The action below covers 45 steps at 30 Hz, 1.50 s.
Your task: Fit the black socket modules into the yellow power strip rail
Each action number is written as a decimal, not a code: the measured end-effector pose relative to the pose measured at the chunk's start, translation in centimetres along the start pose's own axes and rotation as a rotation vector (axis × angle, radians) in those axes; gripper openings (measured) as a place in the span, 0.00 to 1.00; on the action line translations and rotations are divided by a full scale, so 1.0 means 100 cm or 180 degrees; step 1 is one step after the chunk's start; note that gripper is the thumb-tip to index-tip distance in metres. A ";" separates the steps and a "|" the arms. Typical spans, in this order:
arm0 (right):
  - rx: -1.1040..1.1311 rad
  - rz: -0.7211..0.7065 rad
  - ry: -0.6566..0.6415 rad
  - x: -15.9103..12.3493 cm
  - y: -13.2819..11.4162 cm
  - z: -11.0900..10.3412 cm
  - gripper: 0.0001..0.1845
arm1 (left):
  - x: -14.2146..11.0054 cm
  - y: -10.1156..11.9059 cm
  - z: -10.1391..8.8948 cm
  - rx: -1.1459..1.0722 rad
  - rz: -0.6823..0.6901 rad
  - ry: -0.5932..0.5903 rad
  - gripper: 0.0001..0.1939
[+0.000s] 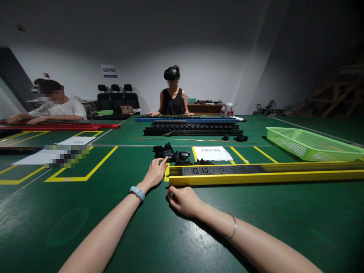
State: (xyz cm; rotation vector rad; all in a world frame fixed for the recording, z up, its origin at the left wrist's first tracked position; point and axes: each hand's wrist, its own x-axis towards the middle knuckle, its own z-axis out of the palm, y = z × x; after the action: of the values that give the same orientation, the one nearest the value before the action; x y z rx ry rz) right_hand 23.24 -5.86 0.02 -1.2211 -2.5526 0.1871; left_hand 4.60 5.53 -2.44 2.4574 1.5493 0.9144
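My left hand (156, 171), with a light-blue watch on its wrist, reaches forward with the index finger stretched out. Its fingertip is at a pile of black socket modules (168, 155) and appears to touch one; no module is lifted. My right hand (184, 200) rests curled near the table surface, its fingers closed and nothing visible in them. Just beyond it lies the left end of a yellow rail (256, 177), a long open channel. Inside the rail sits a row of dark socket modules (223, 170), reaching from near its left end to about mid-length.
A white printed sheet (212, 153) lies behind the rail. On the right is a green basket (307, 146). Black rails with modules (193, 131) and a blue rail (139, 119) lie farther back, before a standing person (173, 99). Another person (62, 106) works at red rails (105, 126).
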 end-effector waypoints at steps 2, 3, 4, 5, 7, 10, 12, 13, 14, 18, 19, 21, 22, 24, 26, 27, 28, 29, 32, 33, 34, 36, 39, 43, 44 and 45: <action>-0.0019 0.0006 -0.0002 0.000 0.000 0.000 0.09 | 0.000 -0.001 0.000 0.0040 -0.0017 0.0020 0.28; -0.0027 0.0007 -0.0002 0.000 0.000 0.001 0.09 | 0.001 -0.001 0.001 0.0054 0.0005 -0.0005 0.28; -0.0032 0.0008 0.0000 0.000 0.000 0.001 0.09 | 0.001 -0.002 0.001 0.0066 0.0040 -0.0059 0.27; -0.0029 0.0008 0.0002 0.000 0.000 0.001 0.09 | 0.002 -0.003 0.002 0.0075 0.0072 -0.0119 0.27; -0.0004 0.0009 0.0003 0.000 0.000 0.001 0.09 | 0.003 -0.004 0.004 0.0088 0.0075 -0.0177 0.27; 0.0035 0.0030 -0.0015 0.000 0.000 0.001 0.09 | 0.002 -0.005 0.004 0.0081 -0.0036 -0.0091 0.27; 0.0039 0.0039 -0.0030 0.000 0.000 0.000 0.09 | 0.002 -0.004 0.004 0.0078 -0.0089 0.0003 0.27; 0.0032 0.0039 -0.0030 0.000 0.000 0.000 0.09 | 0.001 -0.003 0.003 0.0087 -0.0097 0.0045 0.27; 0.0018 0.0032 -0.0022 0.000 0.000 0.000 0.09 | 0.001 -0.003 0.003 0.0103 -0.0102 0.0082 0.27; -0.0010 -0.0006 0.0019 0.000 0.001 0.001 0.09 | 0.001 -0.002 0.003 0.0139 -0.0200 0.0169 0.29; -0.0011 -0.0005 0.0024 0.000 0.001 0.002 0.09 | 0.000 -0.002 0.003 0.0128 -0.0226 0.0197 0.28; -0.0019 0.0001 0.0033 0.000 0.001 0.003 0.09 | 0.000 -0.001 0.002 0.0094 -0.0237 0.0274 0.26; -0.0027 0.0002 0.0044 0.000 0.002 0.003 0.09 | 0.000 -0.001 0.001 0.0077 -0.0224 0.0327 0.24; -0.0037 -0.0007 0.0064 0.000 0.002 0.003 0.09 | -0.001 0.000 0.000 0.0051 -0.0169 0.0447 0.21; -0.0027 -0.0019 0.0074 0.000 0.002 0.003 0.09 | -0.001 0.001 -0.001 0.0036 -0.0080 0.0486 0.18; -0.0020 -0.0025 0.0078 0.000 0.002 0.003 0.09 | -0.001 0.001 -0.001 0.0029 -0.0028 0.0456 0.17; -0.0012 -0.0033 0.0079 -0.001 0.002 0.003 0.09 | -0.001 0.001 -0.001 0.0018 0.0025 0.0394 0.16; -0.0009 -0.0036 0.0083 -0.001 0.002 0.003 0.09 | -0.001 0.000 0.000 0.0001 0.0067 0.0323 0.16; -0.0012 -0.0035 0.0084 -0.001 0.002 0.004 0.09 | -0.001 0.000 0.000 -0.0037 0.0114 0.0198 0.19; -0.0015 -0.0028 0.0082 -0.001 0.002 0.004 0.08 | -0.001 -0.001 0.001 -0.0031 0.0116 0.0197 0.19; -0.0018 -0.0020 0.0079 -0.001 0.002 0.004 0.08 | -0.001 -0.001 0.001 -0.0016 0.0123 0.0209 0.20; -0.0012 -0.0012 0.0064 0.000 0.002 0.004 0.09 | -0.001 -0.001 0.001 0.0035 0.0156 0.0247 0.21; 0.0023 -0.0002 0.0044 0.000 0.002 0.003 0.09 | -0.001 -0.001 0.001 0.0095 0.0203 0.0260 0.25; 0.0036 0.0017 0.0030 0.000 0.001 0.002 0.09 | -0.002 -0.002 0.001 0.0044 0.0172 0.0258 0.28; 0.0031 0.0020 0.0034 0.000 0.000 0.002 0.09 | -0.002 -0.003 0.001 0.0025 0.0168 0.0255 0.28; 0.0027 0.0017 0.0040 0.000 0.001 0.002 0.09 | -0.002 -0.003 0.001 0.0011 0.0168 0.0249 0.28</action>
State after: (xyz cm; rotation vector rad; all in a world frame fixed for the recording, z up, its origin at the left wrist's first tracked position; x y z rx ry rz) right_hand 23.23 -5.83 -0.17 -1.2225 -2.5355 0.1904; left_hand 4.37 5.49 -2.68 2.5046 1.5174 1.0291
